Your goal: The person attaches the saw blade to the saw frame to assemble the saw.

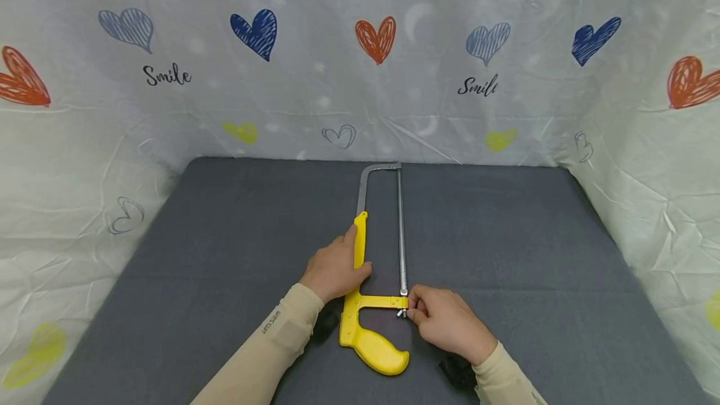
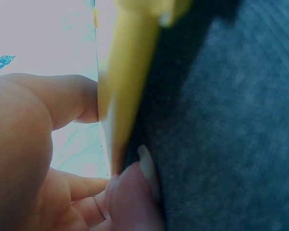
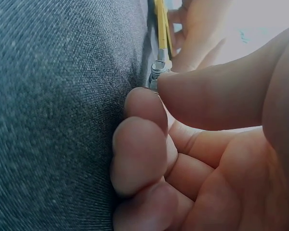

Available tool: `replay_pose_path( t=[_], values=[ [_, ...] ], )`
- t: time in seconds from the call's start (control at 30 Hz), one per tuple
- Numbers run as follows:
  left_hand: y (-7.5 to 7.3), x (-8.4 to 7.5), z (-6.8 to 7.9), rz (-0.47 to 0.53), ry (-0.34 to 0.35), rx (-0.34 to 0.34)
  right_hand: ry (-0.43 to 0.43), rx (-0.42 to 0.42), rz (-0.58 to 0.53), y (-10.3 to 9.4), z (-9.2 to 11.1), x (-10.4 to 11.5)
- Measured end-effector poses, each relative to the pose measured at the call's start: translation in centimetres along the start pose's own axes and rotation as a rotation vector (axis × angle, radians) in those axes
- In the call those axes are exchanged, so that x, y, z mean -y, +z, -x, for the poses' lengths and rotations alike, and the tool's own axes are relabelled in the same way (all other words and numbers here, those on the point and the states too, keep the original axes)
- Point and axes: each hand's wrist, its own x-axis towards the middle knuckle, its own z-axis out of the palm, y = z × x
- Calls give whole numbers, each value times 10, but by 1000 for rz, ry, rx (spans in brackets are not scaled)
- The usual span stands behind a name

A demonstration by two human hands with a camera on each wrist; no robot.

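Observation:
A hacksaw (image 1: 378, 350) with a yellow handle and a grey metal frame lies flat on the dark cloth, its handle end toward me. Its straight blade (image 1: 402, 230) runs along the right side. My left hand (image 1: 335, 265) grips the long yellow bar, thumb over one side and fingers along the other. In the left wrist view that yellow bar (image 2: 127, 67) passes between thumb and fingers. At the handle end of the blade, the thumb and index finger of my right hand (image 1: 444, 317) pinch the small metal wing nut (image 1: 402, 313). Coiled metal (image 3: 159, 67) shows just beyond those fingertips.
Dark grey cloth (image 1: 506, 230) covers the table. A pale sheet (image 1: 315, 92) printed with hearts and "Smile" hangs behind and at both sides. Black objects (image 1: 458, 372) show by each wrist.

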Motion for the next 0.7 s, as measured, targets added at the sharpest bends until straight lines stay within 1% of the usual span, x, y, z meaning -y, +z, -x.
replay_pose_path(
  t=[0.3, 0.47, 0.7],
  values=[
    [2, 0, 0, 6, -1, 4, -3, -7, 8, 2, 0, -3],
    [3, 2, 0, 11, -16, 6, 0, -11, 9, 4, -1, -4],
    [2, 2, -1, 7, -2, 0, 8, -12, 1, 5, -1, -4]
  ],
)
